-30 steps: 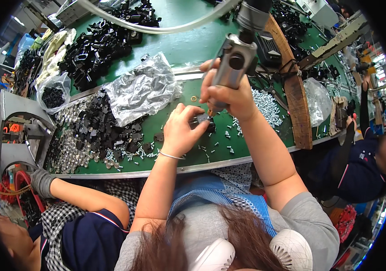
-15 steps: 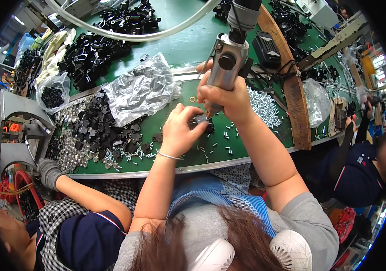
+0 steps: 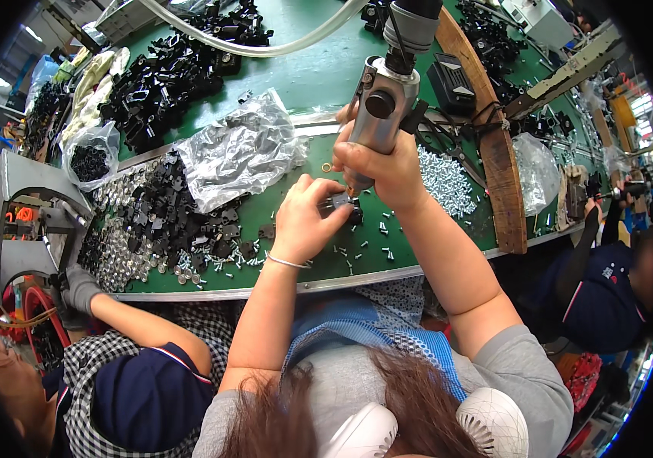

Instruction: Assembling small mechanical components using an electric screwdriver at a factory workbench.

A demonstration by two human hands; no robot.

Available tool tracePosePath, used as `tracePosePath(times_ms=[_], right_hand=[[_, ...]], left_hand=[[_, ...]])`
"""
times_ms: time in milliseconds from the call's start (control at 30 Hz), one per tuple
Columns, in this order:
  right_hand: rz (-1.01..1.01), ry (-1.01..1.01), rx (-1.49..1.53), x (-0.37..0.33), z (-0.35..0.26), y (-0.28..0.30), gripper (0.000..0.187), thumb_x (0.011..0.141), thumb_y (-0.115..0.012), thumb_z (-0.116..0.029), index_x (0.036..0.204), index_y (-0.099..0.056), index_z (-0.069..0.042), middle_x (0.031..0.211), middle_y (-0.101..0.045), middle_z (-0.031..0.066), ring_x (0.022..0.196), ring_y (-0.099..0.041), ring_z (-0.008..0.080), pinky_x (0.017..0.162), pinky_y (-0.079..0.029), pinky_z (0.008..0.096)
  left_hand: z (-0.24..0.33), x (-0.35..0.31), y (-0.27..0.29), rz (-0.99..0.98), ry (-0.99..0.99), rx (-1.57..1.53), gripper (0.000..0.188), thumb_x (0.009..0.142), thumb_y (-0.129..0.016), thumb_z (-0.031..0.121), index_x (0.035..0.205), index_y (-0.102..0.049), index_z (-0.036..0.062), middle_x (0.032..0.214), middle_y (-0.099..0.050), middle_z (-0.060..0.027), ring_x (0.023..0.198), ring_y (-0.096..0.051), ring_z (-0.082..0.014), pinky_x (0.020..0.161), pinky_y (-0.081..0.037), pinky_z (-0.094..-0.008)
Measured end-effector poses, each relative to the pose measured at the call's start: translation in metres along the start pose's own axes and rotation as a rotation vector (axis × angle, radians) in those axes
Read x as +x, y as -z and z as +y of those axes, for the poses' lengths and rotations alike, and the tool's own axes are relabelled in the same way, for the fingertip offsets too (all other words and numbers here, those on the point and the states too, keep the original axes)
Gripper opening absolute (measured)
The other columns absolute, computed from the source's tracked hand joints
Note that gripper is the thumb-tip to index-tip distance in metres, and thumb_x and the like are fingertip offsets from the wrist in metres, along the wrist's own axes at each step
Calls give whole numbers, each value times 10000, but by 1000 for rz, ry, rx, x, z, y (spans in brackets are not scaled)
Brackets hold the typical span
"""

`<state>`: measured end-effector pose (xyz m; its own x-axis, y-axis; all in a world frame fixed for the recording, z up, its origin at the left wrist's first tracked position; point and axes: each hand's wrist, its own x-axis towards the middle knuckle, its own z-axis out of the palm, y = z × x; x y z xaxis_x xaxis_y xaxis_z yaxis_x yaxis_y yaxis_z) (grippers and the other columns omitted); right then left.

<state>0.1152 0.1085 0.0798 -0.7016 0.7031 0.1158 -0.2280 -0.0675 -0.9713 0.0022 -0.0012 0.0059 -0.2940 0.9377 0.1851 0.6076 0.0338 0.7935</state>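
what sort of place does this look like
Probably a factory assembly workshop: a driver tool is in the right hand, loose screws are piled on the green bench, and black parts lie heaped there.

A head-worn fisheye camera, the left one of a side-by-side pair, looks down and forward from close above the near edge of the green workbench, facing across it.

I have the left forearm extended toward the far side, back of the left hand up, thumb and forefinger curved rightward in a pinch. My right forearm slants far and leftward, elbow slightly bent, the right hand curled in a firm grip, farther out than the left.
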Motion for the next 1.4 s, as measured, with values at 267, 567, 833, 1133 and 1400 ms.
tracePosePath(times_ms=[267, 567, 833, 1133, 1400], right_hand=[[-130, 56, 45, 11, 0, 9, 449, 741, -682, -101, 1123, -494, 42, 745, -620, 103, 618, -586, 144, 531, -466, 249], [-225, -14, 112, 11, 9, 17, 461, 716, -672, -118, 1117, -496, 27, 739, -613, 124, 631, -598, 172, 529, -485, 257], [-48, -38, -3, 0, -7, 0, 464, 753, -671, -77, 1158, -487, 52, 742, -614, 105, 612, -594, 150, 516, -470, 248], [-163, -44, 10, 11, -7, 12, 481, 720, -667, -55, 1142, -485, 87, 732, -614, 94, 631, -603, 149, 537, -465, 244], [-226, -61, 78, 12, -1, 15, 479, 660, -660, -46, 1100, -499, 51, 742, -613, 116, 639, -605, 178, 570, -485, 277]], left_hand=[[1, 1, 1, -22, 0, -33, 263, 720, -743, 202, 931, -649, 76, 827, -536, -83, 785, -575, -243, 717, -474, -346], [-3, 1, -1, -4, -72, -40, 255, 716, -748, 199, 922, -654, 82, 832, -543, -85, 793, -574, -244, 711, -474, -342], [0, -1, -3, 10, -15, -19, 248, 720, -745, 198, 922, -656, 83, 830, -541, -80, 753, -562, -244, 686, -467, -343], [0, 0, -2, 2, -50, -34, 255, 728, -743, 202, 939, -663, 84, 833, -537, -86, 778, -577, -250, 705, -476, -344], [1, 0, -2, -35, -22, -4, 267, 735, -733, 257, 952, -652, 124, 887, -551, -92, 881, -569, -299, 766, -479, -396]])
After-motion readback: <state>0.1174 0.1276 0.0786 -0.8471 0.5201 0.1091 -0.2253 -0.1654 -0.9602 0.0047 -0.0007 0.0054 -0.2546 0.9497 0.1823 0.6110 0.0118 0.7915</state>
